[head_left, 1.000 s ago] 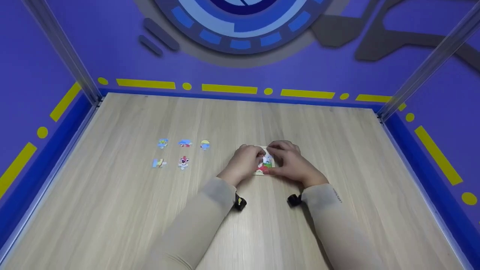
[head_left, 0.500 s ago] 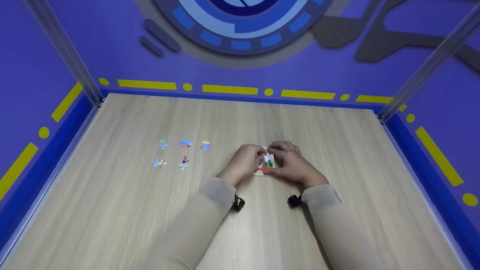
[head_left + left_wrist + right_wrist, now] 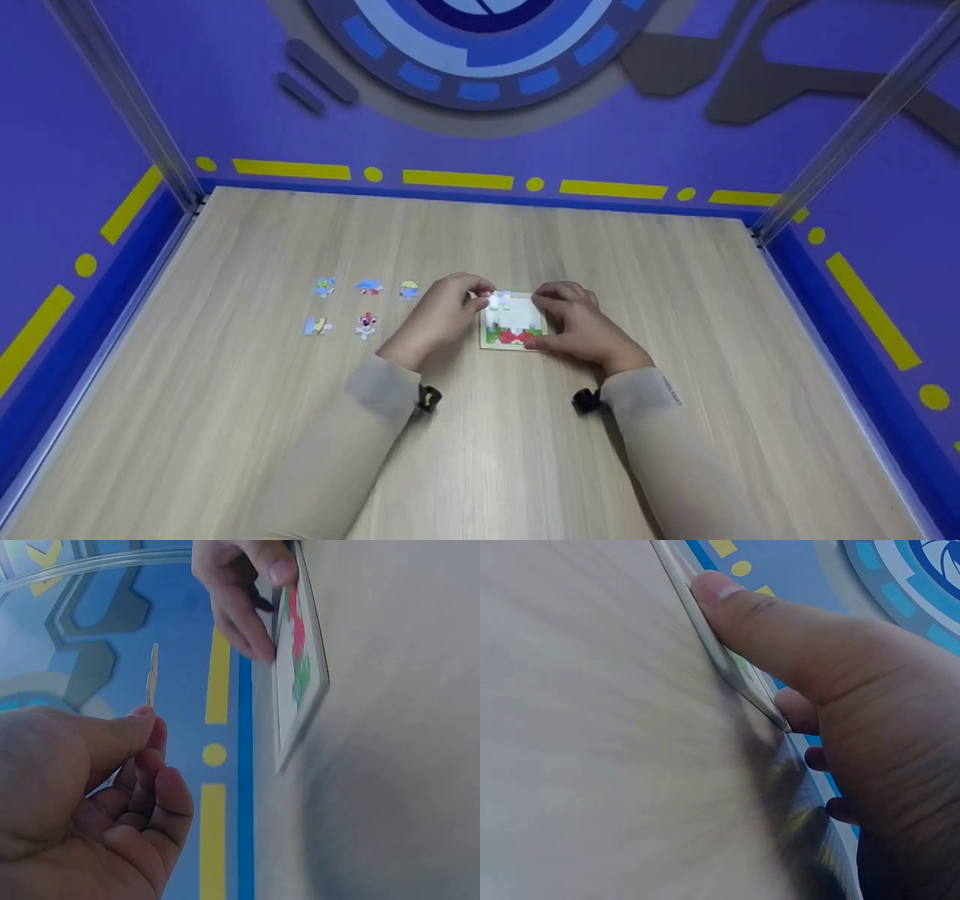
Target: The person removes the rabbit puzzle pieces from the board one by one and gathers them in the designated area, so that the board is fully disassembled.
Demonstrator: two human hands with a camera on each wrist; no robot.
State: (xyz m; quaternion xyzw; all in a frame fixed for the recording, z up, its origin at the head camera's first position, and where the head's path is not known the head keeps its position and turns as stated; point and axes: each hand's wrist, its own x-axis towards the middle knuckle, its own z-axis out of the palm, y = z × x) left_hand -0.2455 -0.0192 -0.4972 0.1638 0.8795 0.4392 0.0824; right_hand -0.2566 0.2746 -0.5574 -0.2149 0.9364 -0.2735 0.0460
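Tabletop (image 3: 480,465) below — puzzle piece (image 3: 152,679) points rightward, nearly level.

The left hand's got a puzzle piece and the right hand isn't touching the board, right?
Not quite: the right hand is touching the board, as the right wrist view shows. The left hand does have a puzzle piece.

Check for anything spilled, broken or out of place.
Nothing stands out as spilled, broken or misplaced: five loose puzzle pieces lie flat and apart left of the partly filled board, the left hand pinches another piece, and the right hand grips the board's edge.
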